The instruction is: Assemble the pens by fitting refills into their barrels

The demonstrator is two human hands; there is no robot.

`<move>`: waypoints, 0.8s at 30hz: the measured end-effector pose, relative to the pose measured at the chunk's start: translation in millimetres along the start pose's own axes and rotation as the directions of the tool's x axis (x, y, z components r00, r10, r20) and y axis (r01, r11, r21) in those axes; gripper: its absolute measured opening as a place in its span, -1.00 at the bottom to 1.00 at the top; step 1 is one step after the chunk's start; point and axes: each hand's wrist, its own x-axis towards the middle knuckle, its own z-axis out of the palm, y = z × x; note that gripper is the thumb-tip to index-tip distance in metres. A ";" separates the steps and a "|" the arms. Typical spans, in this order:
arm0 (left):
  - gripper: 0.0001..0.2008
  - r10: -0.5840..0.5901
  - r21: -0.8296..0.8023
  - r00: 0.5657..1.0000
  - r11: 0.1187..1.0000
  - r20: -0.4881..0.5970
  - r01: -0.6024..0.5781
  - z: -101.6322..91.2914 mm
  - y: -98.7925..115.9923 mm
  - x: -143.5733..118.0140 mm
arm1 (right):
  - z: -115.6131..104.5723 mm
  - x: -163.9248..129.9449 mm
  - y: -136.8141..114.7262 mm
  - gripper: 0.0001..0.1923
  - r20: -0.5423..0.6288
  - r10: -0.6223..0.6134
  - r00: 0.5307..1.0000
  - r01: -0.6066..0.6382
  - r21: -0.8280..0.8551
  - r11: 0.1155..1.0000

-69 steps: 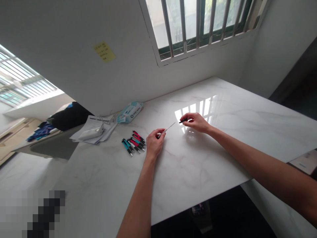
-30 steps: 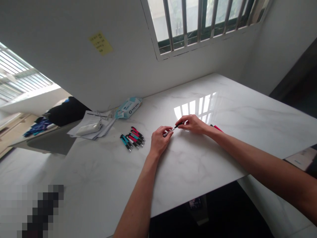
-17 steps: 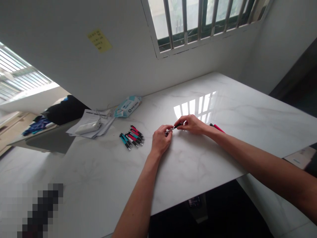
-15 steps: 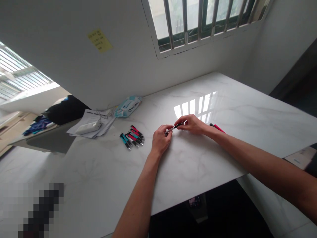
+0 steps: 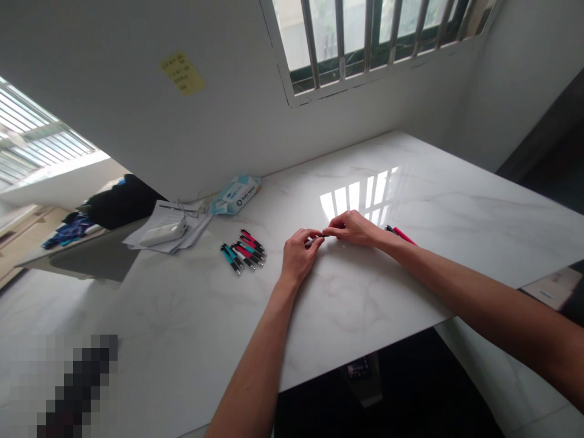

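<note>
Barred window [image 5: 353, 30], pale wall [image 5: 237, 115], marbled white table [image 5: 456, 201], reflected daylight [image 5: 353, 194]

Looks domestic, a study corner or small home office; cannot tell which. Shows barred window [image 5: 353, 33], yellow sticky note [image 5: 183, 73] on wall [image 5: 219, 128], marbled surface [image 5: 347, 292] with pens [image 5: 244, 252], papers [image 5: 194, 234] and wipes pack [image 5: 236, 196], cloth heap [image 5: 125, 204] at left.

The surface [image 5: 356, 304] is white, veined with grey, and the held pen [image 5: 311, 243] shows grey and black. By the back edge, the wipes packet [image 5: 236, 194] is pale blue and white with dark print, while the loose pens [image 5: 245, 252] have teal, red or white barrels with black grips.
</note>
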 end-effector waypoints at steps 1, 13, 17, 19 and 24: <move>-0.90 0.003 0.006 1.000 1.000 0.001 -0.003 0.2 -0.1 -0.1 | -0.2 -0.5 -1.0 -0.50 0.003 -0.001 1.000 0.001 -0.009 1.000; -0.88 -0.044 0.015 0.997 0.999 -0.057 0.044 -4.5 -5.3 1.2 | 1.1 1.6 10.0 -0.75 -0.038 -0.138 0.990 0.141 0.075 0.987; -0.88 -0.076 -0.002 0.996 0.997 -0.043 0.076 -5.0 -7.4 1.1 | -1.0 1.4 6.7 -0.75 -0.036 -0.104 0.994 0.107 0.072 0.992; -0.87 -0.092 -0.023 0.995 0.996 -0.031 0.091 -5.3 -7.7 1.3 | -2.6 1.0 3.9 -0.67 -0.012 -0.052 0.999 0.053 0.054 0.997; -0.84 -0.082 -0.064 0.995 0.995 -0.056 0.079 -7.5 -3.6 2.2 | -4.4 0.7 1.1 -0.52 0.012 -0.010 1.000 0.010 0.021 1.000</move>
